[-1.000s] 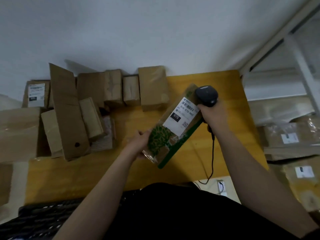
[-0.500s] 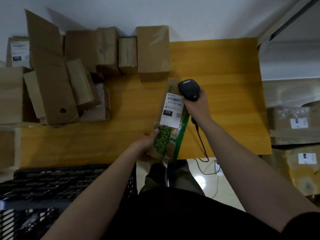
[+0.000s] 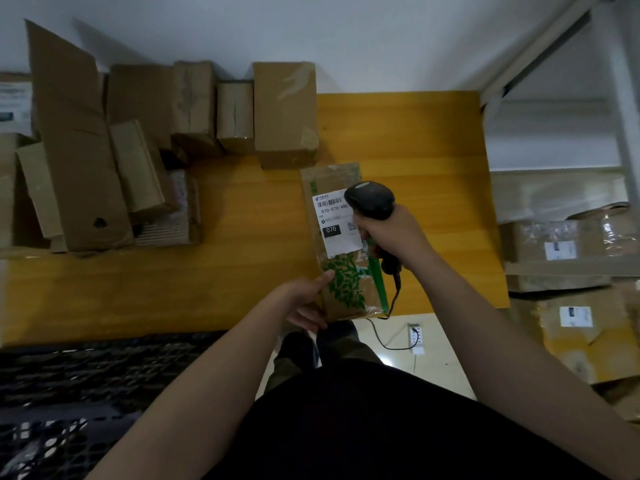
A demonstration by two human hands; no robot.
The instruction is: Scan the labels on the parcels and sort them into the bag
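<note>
Right hand [image 3: 391,233] fist-wrapped on black corded handheld scanner [image 3: 371,200], head over white shipping label [image 3: 337,223]. Left hand [image 3: 306,303] pinches bottom edge of flat brown green-leaf-print parcel [image 3: 343,244], frame centre, above yellow wooden table [image 3: 415,140]. Brown cardboard boxes [image 3: 284,112] upper left.

The yellow-orange wooden counter [image 3: 415,133] carries brown cardboard along its far edge and across its left half. A row stands against the far edge. Nearest the middle is a tall taped brown carton [image 3: 284,109], with a small brown box [image 3: 234,114] touching its left side. Next come a creased brown box [image 3: 193,102] and a wide plain brown box [image 3: 140,98]. Toward the left edge, a long flattened cardboard panel with a dark hole [image 3: 78,150] lies tilted. A narrow brown carton [image 3: 136,164] sits just beside it, partly over a stack of corrugated sheets [image 3: 173,220].
</note>
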